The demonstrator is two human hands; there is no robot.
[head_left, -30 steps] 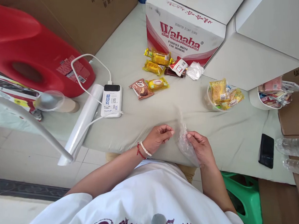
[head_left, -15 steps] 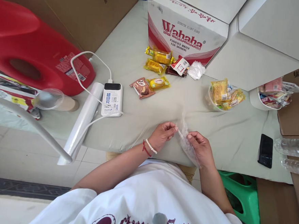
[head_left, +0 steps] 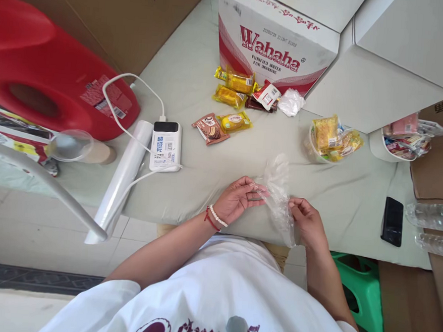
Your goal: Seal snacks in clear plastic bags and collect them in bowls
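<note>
Head view: clear, crinkled plastic film [head_left: 280, 183]!
Left hand [head_left: 236, 200], right hand [head_left: 309, 223] pinch its opposite sides; hard tugging could tear it.

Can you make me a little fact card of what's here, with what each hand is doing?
Left hand: touching the clear plastic
Right hand: pinching the right edge of that plastic
Left wrist: white bead bracelet and a red one
Big box: says "Wahaha"; wrapped snacks lie in front
Brown packet: beside a yellow packet
Nearer bowl: holds yellow packets
Farther bowl: holds mixed packets
Power bank: white, on the left, cable plugged in
Phone: black, on the right
</note>
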